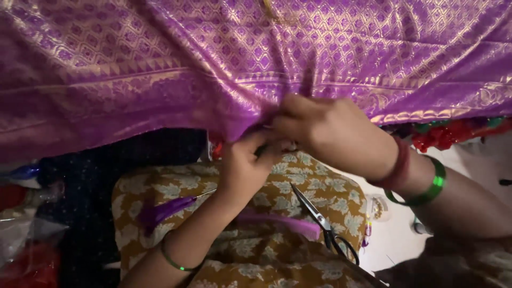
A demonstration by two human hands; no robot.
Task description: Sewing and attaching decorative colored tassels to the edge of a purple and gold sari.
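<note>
Draping across the whole upper view, a purple and gold brocade cloth is pinched at its lower edge, centre frame, by both hands. The left hand is closed on the hem; the right hand is gripping it just beside. Scissors and a purple tassel lie on the yellow floral lap below.

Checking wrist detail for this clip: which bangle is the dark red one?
The dark red bangle sits on the right wrist, nearer the right hand than the green bangle beside it; the left wrist's thin bangle is green.
</note>
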